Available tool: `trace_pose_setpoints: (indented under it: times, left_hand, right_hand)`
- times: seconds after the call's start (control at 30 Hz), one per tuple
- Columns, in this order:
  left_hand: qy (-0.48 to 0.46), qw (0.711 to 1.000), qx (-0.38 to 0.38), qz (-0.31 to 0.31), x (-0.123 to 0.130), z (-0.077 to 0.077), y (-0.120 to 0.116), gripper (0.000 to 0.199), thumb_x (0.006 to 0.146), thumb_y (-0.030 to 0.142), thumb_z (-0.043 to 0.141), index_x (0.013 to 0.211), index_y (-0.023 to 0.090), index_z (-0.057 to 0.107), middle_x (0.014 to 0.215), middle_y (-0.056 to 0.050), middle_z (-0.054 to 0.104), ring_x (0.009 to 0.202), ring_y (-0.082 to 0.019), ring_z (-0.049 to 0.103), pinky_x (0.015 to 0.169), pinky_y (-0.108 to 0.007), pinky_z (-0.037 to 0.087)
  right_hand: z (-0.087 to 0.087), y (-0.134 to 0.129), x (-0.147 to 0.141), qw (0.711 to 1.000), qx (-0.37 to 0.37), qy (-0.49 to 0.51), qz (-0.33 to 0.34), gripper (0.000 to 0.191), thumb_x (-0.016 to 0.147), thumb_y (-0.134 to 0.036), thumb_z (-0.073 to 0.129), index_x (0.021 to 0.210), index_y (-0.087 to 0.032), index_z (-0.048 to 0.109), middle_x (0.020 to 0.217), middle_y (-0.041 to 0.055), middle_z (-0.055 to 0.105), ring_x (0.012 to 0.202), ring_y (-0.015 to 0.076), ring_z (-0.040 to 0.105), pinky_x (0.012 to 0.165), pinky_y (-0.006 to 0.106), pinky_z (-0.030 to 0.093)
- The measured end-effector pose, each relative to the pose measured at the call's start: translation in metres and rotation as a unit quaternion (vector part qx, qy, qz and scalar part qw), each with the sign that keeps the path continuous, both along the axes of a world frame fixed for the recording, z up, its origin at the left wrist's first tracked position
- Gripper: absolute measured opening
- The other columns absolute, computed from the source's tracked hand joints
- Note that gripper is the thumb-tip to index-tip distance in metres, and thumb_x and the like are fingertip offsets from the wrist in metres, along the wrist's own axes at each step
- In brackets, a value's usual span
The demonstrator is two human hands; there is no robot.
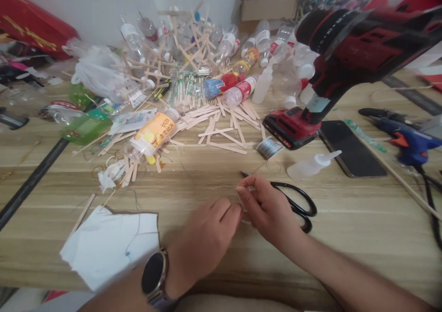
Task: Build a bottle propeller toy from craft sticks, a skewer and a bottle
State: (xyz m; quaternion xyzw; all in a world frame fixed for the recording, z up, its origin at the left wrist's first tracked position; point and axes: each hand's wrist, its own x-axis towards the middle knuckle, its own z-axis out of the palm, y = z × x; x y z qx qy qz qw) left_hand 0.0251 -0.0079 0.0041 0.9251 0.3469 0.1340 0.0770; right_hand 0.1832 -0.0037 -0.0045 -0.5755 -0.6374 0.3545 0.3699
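My left hand (214,231), with a watch (154,275) on its wrist, is closed, its fingertips curled and close to the right hand. What it grips is too small to make out. My right hand (265,208) is pinched, thumb against forefinger, on what looks like thin thread. A fine strand runs between that hand and a spool of multicoloured thread (270,147) beyond it. Black-handled scissors (299,201) lie beside and partly under the right hand, which hides their middle. Just past them a small white squeeze bottle (311,165) lies on its side.
A red cordless drill (345,59) stands at right, near a phone (352,148) and a blue glue gun (414,141). Wooden sticks (224,139) and plastic bottles (152,135) crowd the back. White paper (110,243) with thread on it lies at left, near a dark bar (31,185).
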Motion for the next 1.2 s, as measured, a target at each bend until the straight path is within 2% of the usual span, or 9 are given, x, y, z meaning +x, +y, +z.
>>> trace_pose_setpoints:
  times: [0.43, 0.5, 0.6, 0.67, 0.77, 0.87, 0.93, 1.1, 1.2]
  left_hand:
    - [-0.020, 0.993, 0.113, -0.003, 0.001, -0.001, -0.008, 0.022, 0.094, 0.009, 0.038, 0.095, 0.014, 0.060, 0.064, -0.002, 0.057, 0.059, -0.018, 0.052, 0.055, -0.030, 0.039]
    - [-0.039, 0.996, 0.073, 0.013, 0.002, 0.000, -0.007, 0.023, 0.093, 0.009, 0.040, 0.089, 0.016, 0.061, 0.066, -0.004, 0.060, 0.062, -0.019, 0.054, 0.058, -0.030, 0.039]
    - [-0.097, 0.987, -0.093, 0.084, 0.005, 0.003, -0.001, 0.019, 0.090, 0.011, 0.047, 0.083, 0.018, 0.063, 0.072, -0.003, 0.065, 0.066, -0.017, 0.057, 0.061, -0.028, 0.038]
    - [-0.143, 0.947, -0.252, 0.139, 0.006, 0.006, 0.006, 0.015, 0.087, 0.015, 0.052, 0.078, 0.019, 0.063, 0.065, 0.001, 0.061, 0.060, -0.014, 0.053, 0.056, -0.025, 0.034]
    - [-0.214, 0.844, -0.461, 0.172, 0.005, 0.009, 0.017, 0.016, 0.084, 0.027, 0.057, 0.071, 0.018, 0.062, 0.056, 0.005, 0.049, 0.053, -0.011, 0.042, 0.050, -0.023, 0.028]
    - [-0.273, 0.743, -0.582, 0.185, 0.002, 0.010, 0.024, 0.017, 0.076, 0.033, 0.064, 0.075, 0.017, 0.064, 0.058, 0.005, 0.050, 0.051, -0.008, 0.037, 0.048, -0.023, 0.026]
    - [-0.297, 0.701, -0.614, 0.209, -0.001, 0.010, 0.027, 0.021, 0.071, 0.036, 0.069, 0.076, 0.016, 0.064, 0.059, 0.005, 0.052, 0.047, -0.007, 0.035, 0.046, -0.022, 0.024]
    - [-0.337, 0.662, -0.622, 0.248, -0.009, 0.010, 0.034, 0.032, 0.066, 0.043, 0.074, 0.076, 0.015, 0.064, 0.059, 0.005, 0.052, 0.044, -0.005, 0.032, 0.043, -0.021, 0.020]
    - [-0.346, 0.698, -0.565, 0.271, -0.011, 0.010, 0.036, 0.029, 0.071, 0.043, 0.072, 0.078, 0.016, 0.065, 0.059, 0.005, 0.053, 0.047, -0.006, 0.035, 0.044, -0.020, 0.023]
  right_hand:
    - [0.003, 0.003, 0.001, 1.000, 0.002, -0.024, 0.006, 0.015, 0.089, -0.024, 0.047, 0.074, -0.024, 0.043, 0.041, -0.0093, 0.048, 0.032, 0.0120, 0.045, 0.039, 0.022, 0.032]
    - [0.002, 0.004, 0.001, 1.000, 0.004, -0.018, 0.009, 0.015, 0.088, -0.023, 0.047, 0.074, -0.024, 0.044, 0.041, -0.0091, 0.048, 0.033, 0.0122, 0.046, 0.039, 0.022, 0.032]
    - [0.001, 0.005, 0.001, 1.000, -0.004, 0.003, 0.016, 0.013, 0.088, -0.024, 0.048, 0.075, -0.023, 0.045, 0.042, -0.0082, 0.052, 0.036, 0.0121, 0.049, 0.040, 0.021, 0.033]
    - [0.001, 0.005, 0.000, 0.999, -0.020, 0.026, 0.021, 0.011, 0.087, -0.025, 0.049, 0.077, -0.022, 0.048, 0.047, -0.0066, 0.057, 0.038, 0.0116, 0.051, 0.041, 0.021, 0.034]
    - [0.001, 0.005, 0.001, 0.998, -0.028, 0.049, 0.026, 0.009, 0.087, -0.026, 0.050, 0.079, -0.021, 0.051, 0.050, -0.0060, 0.059, 0.040, 0.0109, 0.050, 0.041, 0.020, 0.033]
    - [0.001, 0.006, 0.003, 0.999, 0.003, 0.038, 0.024, 0.010, 0.088, -0.027, 0.051, 0.079, -0.021, 0.052, 0.049, -0.0071, 0.054, 0.040, 0.0104, 0.046, 0.041, 0.021, 0.032]
    - [0.000, 0.006, 0.004, 0.999, 0.036, 0.015, 0.014, 0.011, 0.089, -0.027, 0.051, 0.080, -0.021, 0.054, 0.052, -0.0058, 0.055, 0.044, 0.0109, 0.048, 0.043, 0.021, 0.035]
    - [0.004, 0.006, 0.011, 0.980, 0.191, -0.046, -0.023, 0.010, 0.091, -0.019, 0.049, 0.085, -0.020, 0.057, 0.070, 0.0010, 0.061, 0.062, 0.0149, 0.058, 0.057, 0.026, 0.046]
    - [0.009, 0.002, 0.013, 0.954, 0.290, -0.070, -0.005, 0.010, 0.090, -0.014, 0.051, 0.088, -0.021, 0.058, 0.075, 0.0028, 0.061, 0.068, 0.0163, 0.058, 0.061, 0.028, 0.047]
